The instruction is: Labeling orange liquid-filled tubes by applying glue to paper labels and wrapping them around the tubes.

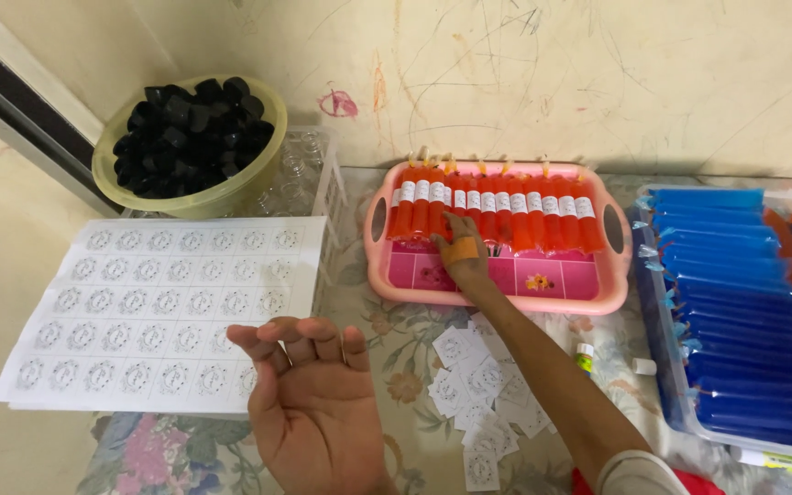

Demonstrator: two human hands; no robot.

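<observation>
right hand (463,249) is stretched out over the pink plastic tray with handle cutouts (497,280), fingertips pressing on the row of red-orange liquid-filled plastic tubes with white labels (492,215). the fingers lie flat on a tube near the left of the row, not wrapped round it, so touching rather than gripping. there's an orange bandage strip across the back of that hand. the tubes lie side by side along the far half of the tray, which sits on the floral-cloth worktop (396,367) close to the scribbled wall.

left hand (313,390) hovers nearer the camera, palm up, fingers loosely curled, holding nothing.

just beside the right forearm there's a scatter of small cut white paper label squares (478,390) on the cloth. to the left lies a big white sheet of printed round labels (162,307), uncut. behind it sits a yellowish-green round bowl full of black caps (190,137). on the right, a clear plastic bin of blue liquid-filled tubes (744,312), with a white glue stick (776,461) near its front edge.
</observation>
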